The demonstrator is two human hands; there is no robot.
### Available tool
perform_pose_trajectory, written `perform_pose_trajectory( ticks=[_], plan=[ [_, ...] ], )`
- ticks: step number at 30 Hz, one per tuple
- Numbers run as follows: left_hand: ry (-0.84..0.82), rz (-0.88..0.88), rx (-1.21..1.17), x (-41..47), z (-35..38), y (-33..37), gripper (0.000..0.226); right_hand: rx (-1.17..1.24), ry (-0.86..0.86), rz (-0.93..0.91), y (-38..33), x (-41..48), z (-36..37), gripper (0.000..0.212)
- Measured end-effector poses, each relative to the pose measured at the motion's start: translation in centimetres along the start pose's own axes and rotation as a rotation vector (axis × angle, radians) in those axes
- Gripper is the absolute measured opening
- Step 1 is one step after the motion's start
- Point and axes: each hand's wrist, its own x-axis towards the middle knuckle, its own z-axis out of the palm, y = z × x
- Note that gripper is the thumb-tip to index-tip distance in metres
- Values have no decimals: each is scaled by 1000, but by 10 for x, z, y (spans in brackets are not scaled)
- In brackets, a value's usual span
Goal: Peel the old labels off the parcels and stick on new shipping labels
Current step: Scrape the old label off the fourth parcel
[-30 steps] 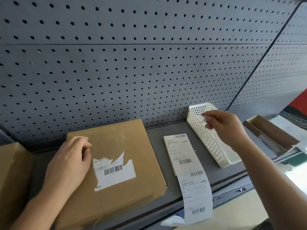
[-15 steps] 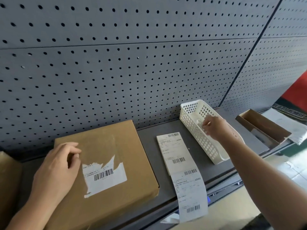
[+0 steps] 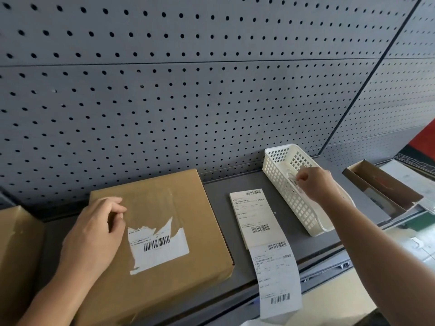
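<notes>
Parcel (image 3: 179, 198) of brown cardboard lay flat on the grey desk (image 3: 216, 203), with the grey pegboard (image 3: 188, 90) rising close behind it. On the parcel's top face, toward its near half, we saw the old label (image 3: 162, 250). It was white, its upper edge torn away in jagged points. It carried one black barcode and a few lines of small print that we could not read. Our left hand (image 3: 94, 236) rested on the parcel's left part, just left of that label. Its fingers (image 3: 115, 205) were loosely bent, a little apart, and held nothing.

Right of the parcel, apart from it, a strip of new shipping labels (image 3: 256, 220) lay on the desk, its near end hanging over the desk's front edge. We counted four barcodes on the strip; the print between them was too small to read. Farther right of the parcel stood a white plastic basket (image 3: 277, 170) with lattice walls. Our right hand (image 3: 315, 184) reached into it, fingers curled and bunched together, and we could not tell whether they pinched anything. Farthest right of the parcel, an open cardboard box (image 3: 381, 184) sat at the desk's end. Left of the parcel, near it, lay another brown carton (image 3: 16, 255).
</notes>
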Motion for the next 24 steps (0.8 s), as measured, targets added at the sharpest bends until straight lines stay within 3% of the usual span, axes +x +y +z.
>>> perform_pose_trajectory(
  ticks=[8, 13, 19, 24],
  plan=[
    [-12, 3, 1, 0, 1, -3, 17, 48, 207, -44, -21, -4, -15, 15],
    [-14, -2, -9, 1, 1, -3, 16, 170, 293, -217, -75, -27, -22, 16],
    [-11, -3, -28, 1, 2, -4, 14, 363, -46, -678, -170, -97, 4, 22],
    [4, 5, -36, 1, 3, -2, 11, 356, -289, -868, -226, -143, 38, 24]
  ],
)
